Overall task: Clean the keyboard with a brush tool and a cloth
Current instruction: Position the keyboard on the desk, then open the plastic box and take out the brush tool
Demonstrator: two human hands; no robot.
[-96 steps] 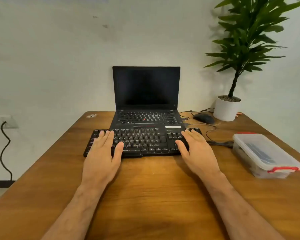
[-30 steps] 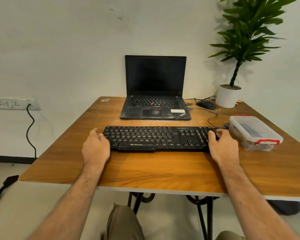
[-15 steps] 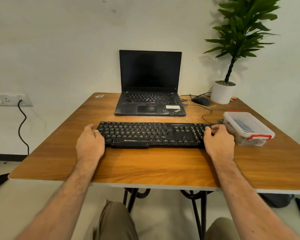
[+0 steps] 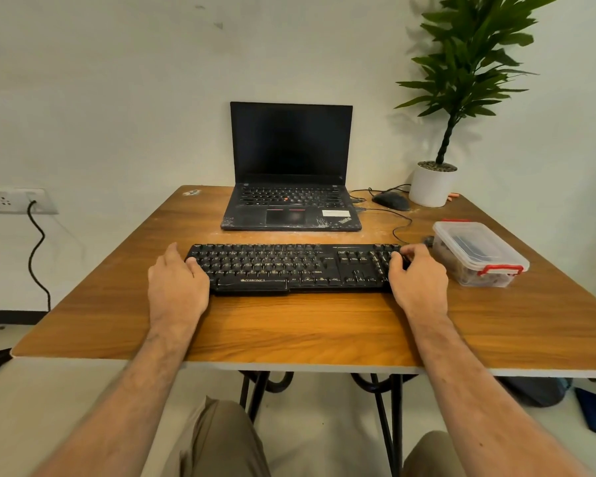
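Dragged toward the table's near edge since earlier, the keyboard (image 4: 298,268) sits at 12 o'clock, left hand (image 4: 178,287) and right hand (image 4: 418,282) gripping its ends; its cable (image 4: 398,228) could snag the box (image 4: 479,254) at 2 o'clock.

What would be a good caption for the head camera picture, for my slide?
Both hands, left and right, grip the ends of a black keyboard on a wooden table.

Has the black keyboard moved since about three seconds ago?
Yes. The keyboard has come toward the person, away from the laptop, which it overlapped before.
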